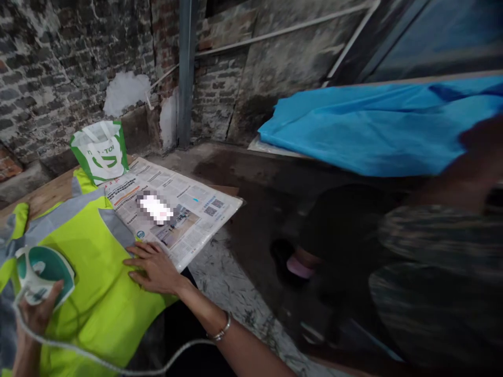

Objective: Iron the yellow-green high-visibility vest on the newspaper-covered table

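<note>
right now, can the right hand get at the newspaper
Likely yes: the right hand is spread on the vest with nothing in its grip, close by the near edge of the newspaper, and nothing seems to stand between them.

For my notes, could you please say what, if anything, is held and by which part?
The left hand holds the iron by its white near end; the right hand holds nothing.

In the grip of the left hand (pixel 36 317), a teal iron (pixel 55 264) is trimmed with white. Beneath the grip, a fluorescent-yellow garment (pixel 96 256) is banded with grey. Beyond, a white bag (pixel 102 152) is bordered with green.
</note>
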{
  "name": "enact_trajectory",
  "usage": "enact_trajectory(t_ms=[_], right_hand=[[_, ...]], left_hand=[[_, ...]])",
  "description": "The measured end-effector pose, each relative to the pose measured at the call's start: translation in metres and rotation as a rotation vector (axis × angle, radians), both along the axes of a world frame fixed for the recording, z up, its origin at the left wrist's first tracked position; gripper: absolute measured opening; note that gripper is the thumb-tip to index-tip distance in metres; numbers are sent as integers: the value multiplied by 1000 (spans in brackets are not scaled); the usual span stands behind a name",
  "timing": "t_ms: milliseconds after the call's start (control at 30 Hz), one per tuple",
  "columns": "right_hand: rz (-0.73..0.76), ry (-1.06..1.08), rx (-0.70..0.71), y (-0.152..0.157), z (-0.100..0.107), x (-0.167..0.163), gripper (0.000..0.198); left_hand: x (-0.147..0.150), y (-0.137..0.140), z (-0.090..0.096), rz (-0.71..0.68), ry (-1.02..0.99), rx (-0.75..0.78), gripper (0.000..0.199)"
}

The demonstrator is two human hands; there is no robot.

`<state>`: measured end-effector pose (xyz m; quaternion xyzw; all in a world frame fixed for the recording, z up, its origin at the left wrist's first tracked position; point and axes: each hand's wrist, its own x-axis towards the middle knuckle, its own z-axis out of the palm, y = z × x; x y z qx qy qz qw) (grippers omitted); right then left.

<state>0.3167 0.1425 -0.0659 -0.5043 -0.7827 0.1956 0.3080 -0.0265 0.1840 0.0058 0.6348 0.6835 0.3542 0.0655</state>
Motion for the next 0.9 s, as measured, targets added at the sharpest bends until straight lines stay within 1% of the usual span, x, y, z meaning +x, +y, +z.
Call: enact_trajectory(t_ms=[67, 133, 200, 233, 267, 333, 433, 533, 600, 667, 733, 767, 833, 900], right_hand=[[-1, 7, 6, 0, -1, 0, 38], [-3, 11, 13, -1, -3, 0, 38], [-3, 14, 19, -1, -4, 0, 39], [-2, 15, 22, -1, -5, 0, 39], [-2, 15, 25, -2, -5, 0, 39], [-4, 11, 27, -2, -6, 0, 39], [-4, 8, 20, -1, -7, 1, 39], [0, 9, 15, 0, -9, 1, 39], [-1, 9, 18, 1, -10, 0, 39], [-3, 10, 23, 1, -11, 0, 39], [-6, 9, 27, 2, -11, -1, 38], [-6, 8, 27, 2, -10, -1, 38], [-5, 4, 27, 2, -8, -1, 38], [-3, 6, 29, 1, -6, 0, 37]], left_hand=[[7, -27, -5, 36, -7, -80, 51], [16, -50, -9, 58, -7, -125, 49], [24, -64, -12, 59, 0, -132, 48], [27, -66, -13, 61, 1, -127, 47], [29, -65, -13, 57, -3, -120, 47], [32, -54, -11, 20, -29, -110, 47], [40, -23, -3, -38, -123, -95, 50], [52, 14, 9, 9, -198, -76, 54], [59, 36, 16, 28, -199, -90, 51], [62, 51, 18, 31, -179, -92, 47], [59, 56, 14, 40, -162, -78, 45], [57, 54, 10, 37, -156, -70, 46], [53, 42, -1, 0, -136, -57, 47], [52, 20, -12, -50, -110, -43, 49]])
